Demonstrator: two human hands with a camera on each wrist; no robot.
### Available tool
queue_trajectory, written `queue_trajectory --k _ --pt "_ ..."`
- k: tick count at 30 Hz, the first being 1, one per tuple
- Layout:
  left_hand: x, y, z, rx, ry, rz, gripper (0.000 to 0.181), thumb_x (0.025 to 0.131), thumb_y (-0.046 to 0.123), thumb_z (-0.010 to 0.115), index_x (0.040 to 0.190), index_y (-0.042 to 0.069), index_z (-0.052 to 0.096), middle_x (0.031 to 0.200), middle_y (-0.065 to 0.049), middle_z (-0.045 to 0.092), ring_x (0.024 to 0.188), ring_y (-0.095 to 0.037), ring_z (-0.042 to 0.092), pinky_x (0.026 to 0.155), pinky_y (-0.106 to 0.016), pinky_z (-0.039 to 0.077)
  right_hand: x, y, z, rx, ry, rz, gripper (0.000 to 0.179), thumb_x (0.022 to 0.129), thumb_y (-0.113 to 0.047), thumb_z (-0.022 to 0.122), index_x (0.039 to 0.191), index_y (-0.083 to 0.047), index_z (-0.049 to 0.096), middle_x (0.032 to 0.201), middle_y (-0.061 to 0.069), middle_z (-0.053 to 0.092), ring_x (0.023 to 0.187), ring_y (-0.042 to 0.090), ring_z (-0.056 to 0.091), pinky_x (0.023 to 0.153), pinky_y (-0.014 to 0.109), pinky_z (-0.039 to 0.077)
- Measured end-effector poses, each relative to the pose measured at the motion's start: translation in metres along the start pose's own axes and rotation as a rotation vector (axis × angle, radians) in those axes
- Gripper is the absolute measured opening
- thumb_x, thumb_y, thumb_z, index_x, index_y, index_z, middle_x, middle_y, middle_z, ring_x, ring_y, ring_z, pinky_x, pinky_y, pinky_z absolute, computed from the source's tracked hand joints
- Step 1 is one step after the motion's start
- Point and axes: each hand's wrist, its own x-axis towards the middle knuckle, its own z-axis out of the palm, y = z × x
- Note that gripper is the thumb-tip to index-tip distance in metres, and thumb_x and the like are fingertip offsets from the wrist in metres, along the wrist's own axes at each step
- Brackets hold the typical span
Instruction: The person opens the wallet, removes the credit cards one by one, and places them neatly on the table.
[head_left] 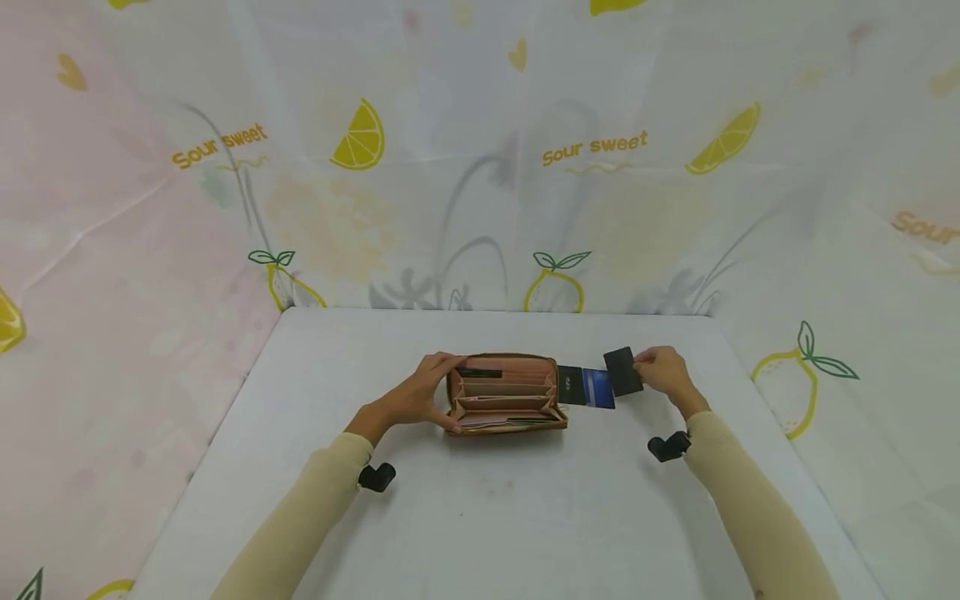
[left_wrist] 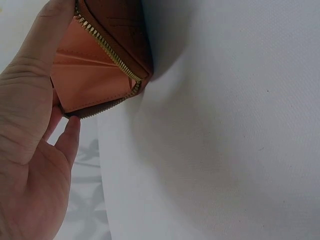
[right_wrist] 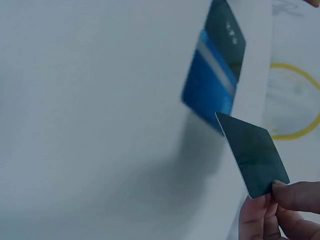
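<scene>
An open brown zip-around wallet [head_left: 510, 390] stands on the white table, its pleated compartments facing up and holding some cards or papers. My left hand [head_left: 411, 395] grips its left end, thumb on the near edge and fingers at the far edge; the left wrist view shows the brass zipper [left_wrist: 107, 47] beside the thumb. In my right hand [head_left: 667, 372], a dark card [head_left: 624, 372] is pinched by one corner between thumb and fingers. Just left of that card lie a blue card [head_left: 598, 388] and a black card [head_left: 571, 385], side by side against the wallet's right end.
The white table [head_left: 480, 517] ends at a back edge against a hanging cloth [head_left: 450, 208] printed with lemons. Similar cloth hangs at both sides. A small black wrist-worn device [head_left: 377, 477] sits under the left wrist, another [head_left: 668, 447] under the right.
</scene>
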Motion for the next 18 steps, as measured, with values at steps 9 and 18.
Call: queue_trajectory --k 9,18 --pt "-0.001 0.001 -0.003 -0.016 0.005 -0.007 0.121 0.059 0.055 0.088 0.153 0.007 0.029 0.141 -0.007 0.037 0.129 -0.027 0.031 0.103 -0.049 0.038 -0.004 0.039 0.012 0.076 -0.026 0.149 0.029 0.091 -0.006 0.057 0.110 0.016 0.063 0.096 0.021 0.064 0.082 0.024 0.058 0.067 0.030 0.048" --pt "-0.001 0.003 -0.003 -0.006 -0.007 -0.013 0.121 0.060 0.054 0.088 0.154 0.009 0.027 0.144 -0.008 0.035 0.133 -0.028 0.028 0.104 -0.049 0.037 -0.007 0.037 0.024 0.047 -0.003 0.159 0.033 0.090 -0.011 0.062 0.110 0.015 0.063 0.101 0.026 0.064 0.091 0.034 0.060 0.071 0.037 0.050"
